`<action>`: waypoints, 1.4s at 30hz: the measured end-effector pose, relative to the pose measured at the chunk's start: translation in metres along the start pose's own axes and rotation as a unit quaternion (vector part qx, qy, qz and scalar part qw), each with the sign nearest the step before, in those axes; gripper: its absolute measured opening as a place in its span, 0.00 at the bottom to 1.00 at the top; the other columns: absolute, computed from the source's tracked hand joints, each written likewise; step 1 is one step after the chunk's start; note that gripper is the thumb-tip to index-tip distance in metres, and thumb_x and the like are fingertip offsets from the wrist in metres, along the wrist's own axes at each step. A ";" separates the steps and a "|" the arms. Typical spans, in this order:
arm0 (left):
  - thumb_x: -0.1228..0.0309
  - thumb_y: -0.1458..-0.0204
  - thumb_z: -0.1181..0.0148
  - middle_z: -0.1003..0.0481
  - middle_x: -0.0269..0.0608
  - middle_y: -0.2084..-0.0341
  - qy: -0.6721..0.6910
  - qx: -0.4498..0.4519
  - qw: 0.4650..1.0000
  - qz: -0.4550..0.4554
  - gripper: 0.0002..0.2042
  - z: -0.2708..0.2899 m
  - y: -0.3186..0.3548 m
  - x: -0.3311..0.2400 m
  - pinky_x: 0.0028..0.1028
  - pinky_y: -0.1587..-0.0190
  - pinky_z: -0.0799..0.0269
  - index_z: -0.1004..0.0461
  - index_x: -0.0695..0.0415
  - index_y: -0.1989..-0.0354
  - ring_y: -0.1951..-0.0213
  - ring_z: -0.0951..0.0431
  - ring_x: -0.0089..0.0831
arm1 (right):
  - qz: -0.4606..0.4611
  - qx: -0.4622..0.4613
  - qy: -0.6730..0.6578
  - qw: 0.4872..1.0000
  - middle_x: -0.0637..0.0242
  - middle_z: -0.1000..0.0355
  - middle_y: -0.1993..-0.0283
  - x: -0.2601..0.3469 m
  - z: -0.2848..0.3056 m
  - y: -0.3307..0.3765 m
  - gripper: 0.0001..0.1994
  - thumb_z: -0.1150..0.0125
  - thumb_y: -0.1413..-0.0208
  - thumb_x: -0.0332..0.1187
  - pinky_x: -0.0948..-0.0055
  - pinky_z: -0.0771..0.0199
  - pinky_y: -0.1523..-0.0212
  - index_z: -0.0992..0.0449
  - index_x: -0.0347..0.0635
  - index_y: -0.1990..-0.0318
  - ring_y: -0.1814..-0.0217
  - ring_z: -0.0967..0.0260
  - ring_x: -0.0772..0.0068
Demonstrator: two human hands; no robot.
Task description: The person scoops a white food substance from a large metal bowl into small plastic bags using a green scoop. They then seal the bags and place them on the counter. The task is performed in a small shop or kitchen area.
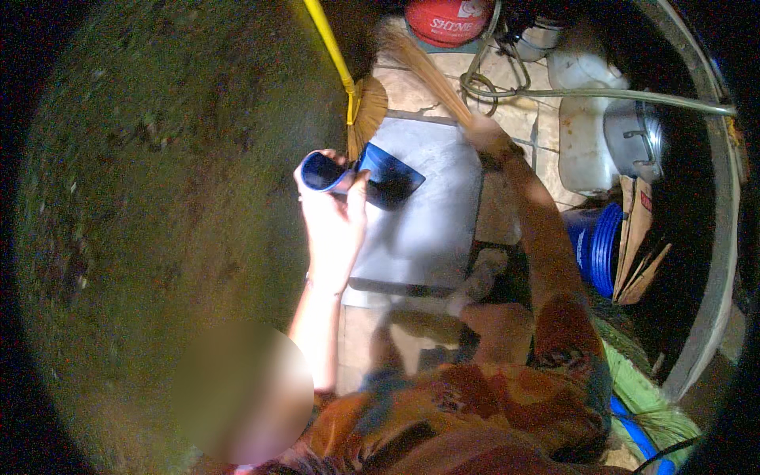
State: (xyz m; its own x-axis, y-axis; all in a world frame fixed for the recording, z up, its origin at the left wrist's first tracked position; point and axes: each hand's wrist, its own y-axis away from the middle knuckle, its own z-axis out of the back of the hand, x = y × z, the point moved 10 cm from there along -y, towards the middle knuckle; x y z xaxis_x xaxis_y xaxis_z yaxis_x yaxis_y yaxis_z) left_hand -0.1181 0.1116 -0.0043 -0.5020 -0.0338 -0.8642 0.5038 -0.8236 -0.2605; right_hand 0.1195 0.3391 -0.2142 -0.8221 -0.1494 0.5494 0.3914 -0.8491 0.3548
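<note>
My left hand (331, 202) is closed around a dark blue object with a round, dark-faced end (323, 172). A dark blue flat square piece (392, 176) shows beside its fingers; whether the two are joined I cannot tell. My right hand (489, 141), slightly blurred, grips a tan straw broom (435, 75) whose bristles point up and left. Below both hands lies a pale grey slab (427, 237) with a dark edge. Just beyond my left hand is a fan of brown bristles (370, 104) by a yellow pole (328, 47).
A red ball (448, 22) sits at the far end. A pale hose (602, 95) crosses toward the right, by white jugs (584, 142) and a metal pot (637, 138). A blue bucket (598, 249) and cardboard (633, 237) stand right. Dark grassy ground (158, 198) spreads left.
</note>
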 end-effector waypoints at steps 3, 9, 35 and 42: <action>0.73 0.53 0.36 0.30 0.48 0.61 -0.021 -0.026 0.999 -0.019 0.21 -0.003 0.002 0.004 0.32 0.52 0.33 0.36 0.65 0.52 0.58 0.28 0.36 | -0.140 -0.049 0.177 0.973 0.56 0.25 0.62 -0.038 -0.032 -0.062 0.17 0.45 0.49 0.34 0.65 0.24 0.62 0.30 0.37 0.52 0.60 0.26 0.60; 0.71 0.51 0.37 0.31 0.50 0.58 -0.044 0.001 0.998 -0.040 0.23 -0.012 -0.008 -0.002 0.33 0.51 0.34 0.38 0.65 0.50 0.56 0.28 0.41 | 0.013 0.216 0.103 0.971 0.53 0.27 0.55 -0.065 -0.092 0.124 0.23 0.41 0.53 0.34 0.62 0.28 0.54 0.32 0.41 0.47 0.54 0.29 0.57; 0.73 0.61 0.29 0.31 0.50 0.59 0.016 0.010 0.996 -0.090 0.28 0.088 0.154 0.003 0.37 0.50 0.35 0.34 0.63 0.50 0.56 0.30 0.44 | -0.252 0.032 -0.480 0.840 0.71 0.32 0.67 -0.025 -0.165 0.699 0.16 0.40 0.48 0.36 0.75 0.33 0.64 0.31 0.38 0.55 0.64 0.36 0.79; 0.62 0.68 0.23 0.33 0.56 0.51 0.041 -0.026 0.998 0.043 0.45 0.135 0.161 0.015 0.35 0.46 0.35 0.45 0.70 0.44 0.49 0.31 0.41 | -0.268 0.058 -0.481 0.833 0.70 0.31 0.72 -0.005 -0.158 0.741 0.10 0.45 0.44 0.34 0.75 0.33 0.81 0.31 0.40 0.57 0.78 0.34 0.77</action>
State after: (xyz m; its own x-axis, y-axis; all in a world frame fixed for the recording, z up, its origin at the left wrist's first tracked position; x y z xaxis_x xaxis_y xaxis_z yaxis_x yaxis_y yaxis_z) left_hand -0.1393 -0.0982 -0.0005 -0.3972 -0.0543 -0.9161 0.5794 -0.7890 -0.2044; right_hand 0.3482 -0.3695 -0.0729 -0.2020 0.7571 0.6213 0.1582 -0.6008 0.7836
